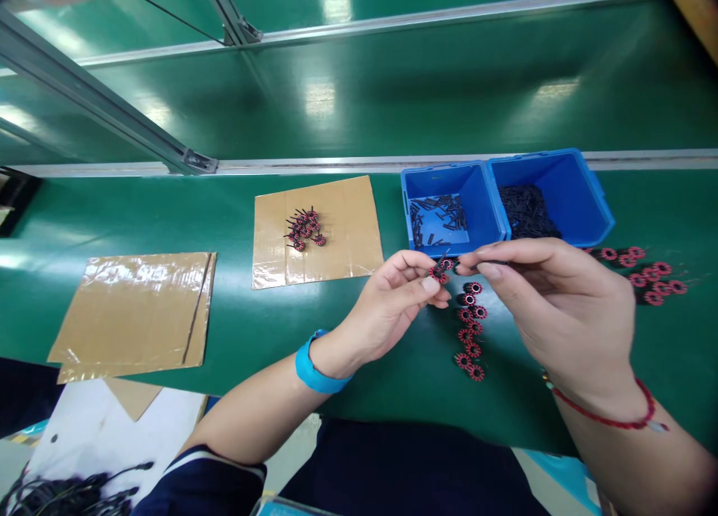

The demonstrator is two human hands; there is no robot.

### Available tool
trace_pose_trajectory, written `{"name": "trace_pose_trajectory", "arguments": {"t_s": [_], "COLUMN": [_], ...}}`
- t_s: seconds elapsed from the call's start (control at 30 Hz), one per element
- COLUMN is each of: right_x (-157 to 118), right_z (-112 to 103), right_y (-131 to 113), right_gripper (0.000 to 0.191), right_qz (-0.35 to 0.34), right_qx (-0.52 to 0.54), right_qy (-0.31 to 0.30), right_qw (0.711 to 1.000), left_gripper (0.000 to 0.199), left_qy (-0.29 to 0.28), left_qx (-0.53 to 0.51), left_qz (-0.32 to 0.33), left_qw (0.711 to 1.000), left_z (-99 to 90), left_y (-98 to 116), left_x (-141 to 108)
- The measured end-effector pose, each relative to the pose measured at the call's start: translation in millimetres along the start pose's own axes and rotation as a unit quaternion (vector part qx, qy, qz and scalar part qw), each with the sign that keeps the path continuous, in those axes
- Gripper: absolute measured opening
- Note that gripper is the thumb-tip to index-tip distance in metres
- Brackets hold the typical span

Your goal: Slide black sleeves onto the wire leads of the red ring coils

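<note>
Between the thumb and fingers of my left hand point(393, 303) is a small red-and-black motor stator point(440, 272), with thin dark leads pointing up. My right hand point(572, 306) pinches a short black tube point(463, 267) between thumb and forefinger; its tip is close to the stator, and whether they touch I cannot tell. Below the hands, a double column of similar stators point(470, 329) lies on the green table. Just beyond the hands stand two blue bins: the left bin point(493, 224) has scattered black tube pieces, the right bin point(586, 194) a dense heap of them.
More stators point(654, 277) lie at the right, partly behind my right hand. A cardboard sheet point(342, 232) bears a cluster of stators with black leads point(304, 227). Other cardboard sheets point(140, 306) lie left. Black cables point(72, 493) sit on a white surface at lower left.
</note>
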State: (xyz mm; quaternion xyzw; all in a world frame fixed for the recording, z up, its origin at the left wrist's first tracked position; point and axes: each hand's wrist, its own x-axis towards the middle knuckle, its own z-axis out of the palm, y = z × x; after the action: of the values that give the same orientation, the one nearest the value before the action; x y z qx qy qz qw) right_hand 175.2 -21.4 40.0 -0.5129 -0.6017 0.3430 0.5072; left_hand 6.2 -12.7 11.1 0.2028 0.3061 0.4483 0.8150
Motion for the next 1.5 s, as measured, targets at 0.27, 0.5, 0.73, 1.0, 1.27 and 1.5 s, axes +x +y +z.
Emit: {"name": "trace_pose_trajectory", "arguments": {"t_s": [0.27, 0.5, 0.73, 1.0, 1.27, 1.5], "right_x": [1.0, 19.2, 63.6, 95.0, 92.6, 92.2], "right_z": [-0.8, -2.0, -25.9, -63.7, -28.8, -26.6], "right_y": [-2.1, 5.2, 26.0, 76.5, 80.3, 76.6], "right_gripper": [0.019, 0.013, 0.036, 0.014, 0.03, 0.032], "right_qz": [-0.024, -0.041, -0.001, 0.066, 0.043, 0.047], "right_qx": [-0.034, -0.036, -0.282, -0.454, -0.493, -0.496], "right_qy": [-0.044, 0.047, -0.038, -0.138, -0.198, -0.161], "right_qw": [0.998, 0.997, 0.959, 0.878, 0.846, 0.852], "left_gripper": [0.023, 0.023, 0.02, 0.013, 0.019, 0.034], "left_qy": [-0.002, -0.004, 0.003, 0.095, 0.197, 0.089], "left_qx": [0.001, 0.003, 0.116, 0.517, 0.724, 0.746], "left_qz": [0.001, 0.002, 0.04, 0.155, 0.244, 0.263], "left_qw": [1.0, 1.0, 0.992, 0.836, 0.614, 0.605], "left_z": [0.4, -2.1, -10.5, -58.8, -103.1, -66.0], "left_y": [1.0, -0.1, 13.4, 39.1, 50.0, 11.8], "left_x": [0.1, 1.7, 9.8, 0.8, -9.2, -13.0]}}
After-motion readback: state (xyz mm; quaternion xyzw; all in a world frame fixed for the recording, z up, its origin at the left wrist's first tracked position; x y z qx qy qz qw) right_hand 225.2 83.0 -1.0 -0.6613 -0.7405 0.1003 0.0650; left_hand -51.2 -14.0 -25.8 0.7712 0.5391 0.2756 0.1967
